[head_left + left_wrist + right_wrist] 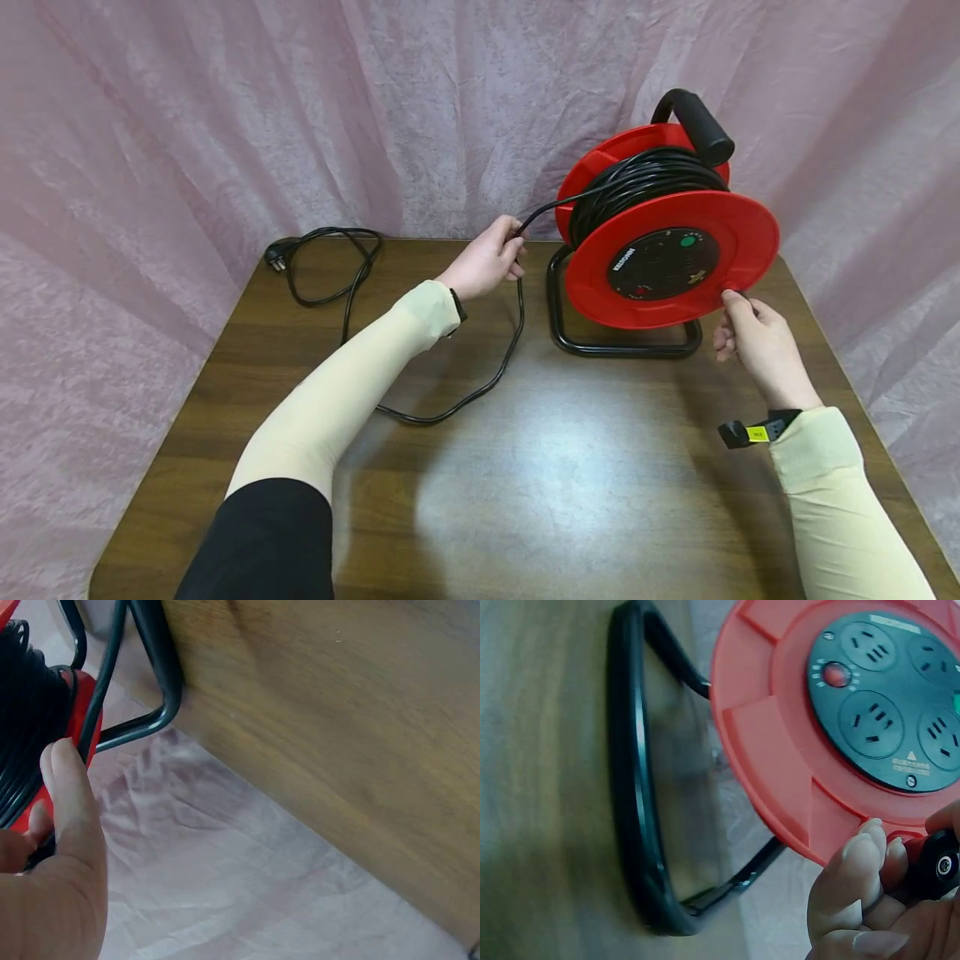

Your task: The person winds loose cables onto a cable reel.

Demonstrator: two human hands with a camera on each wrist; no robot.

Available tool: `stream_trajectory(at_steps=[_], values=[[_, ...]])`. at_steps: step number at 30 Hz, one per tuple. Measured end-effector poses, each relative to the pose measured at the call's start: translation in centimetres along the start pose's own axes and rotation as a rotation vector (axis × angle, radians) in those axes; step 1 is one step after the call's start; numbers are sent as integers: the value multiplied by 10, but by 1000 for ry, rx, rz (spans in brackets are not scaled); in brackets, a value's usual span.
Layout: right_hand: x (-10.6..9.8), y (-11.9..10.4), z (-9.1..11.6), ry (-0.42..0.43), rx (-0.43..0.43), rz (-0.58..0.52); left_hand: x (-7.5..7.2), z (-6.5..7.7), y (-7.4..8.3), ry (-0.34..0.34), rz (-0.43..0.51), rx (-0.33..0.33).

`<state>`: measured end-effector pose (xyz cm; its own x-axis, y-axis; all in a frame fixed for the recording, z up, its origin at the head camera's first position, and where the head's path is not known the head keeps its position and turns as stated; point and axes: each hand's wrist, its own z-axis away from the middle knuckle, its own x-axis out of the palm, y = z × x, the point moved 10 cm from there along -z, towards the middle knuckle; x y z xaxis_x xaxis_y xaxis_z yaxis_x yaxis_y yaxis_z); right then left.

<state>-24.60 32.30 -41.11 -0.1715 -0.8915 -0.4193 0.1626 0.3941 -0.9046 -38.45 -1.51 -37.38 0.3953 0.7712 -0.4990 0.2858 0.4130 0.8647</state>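
A red cable reel (750, 225), wound with black cable, stands at the back right of the table on a black tube stand (622, 350). My right hand (761, 342) is at the lower right of its front disc. The right wrist view shows those fingers curled round a black crank knob (937, 862), below the dark socket panel (885, 697). Left of the reel, my left hand (483, 260) pinches the black cable (555, 204). From there the cable runs up to the winding, and its other end hangs down to the table.
Slack cable (480, 387) curves over the tabletop (570, 508) and under the left forearm. Its plug (277, 252) lies beside a loose loop at the back left. A black carrying handle (701, 125) tops the reel. Pink curtain (412, 108) hangs behind the table.
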Motion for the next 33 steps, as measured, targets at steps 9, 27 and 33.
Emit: stream_trajectory(at_steps=[9,27,33], values=[[15,12,1,-10,18,-36,8,3,0,-16,54,-21],[55,28,6,-107,42,17,28,8,5,-75,71,-46],[64,30,8,-116,48,9,38,11,9,-100,33,-26]])
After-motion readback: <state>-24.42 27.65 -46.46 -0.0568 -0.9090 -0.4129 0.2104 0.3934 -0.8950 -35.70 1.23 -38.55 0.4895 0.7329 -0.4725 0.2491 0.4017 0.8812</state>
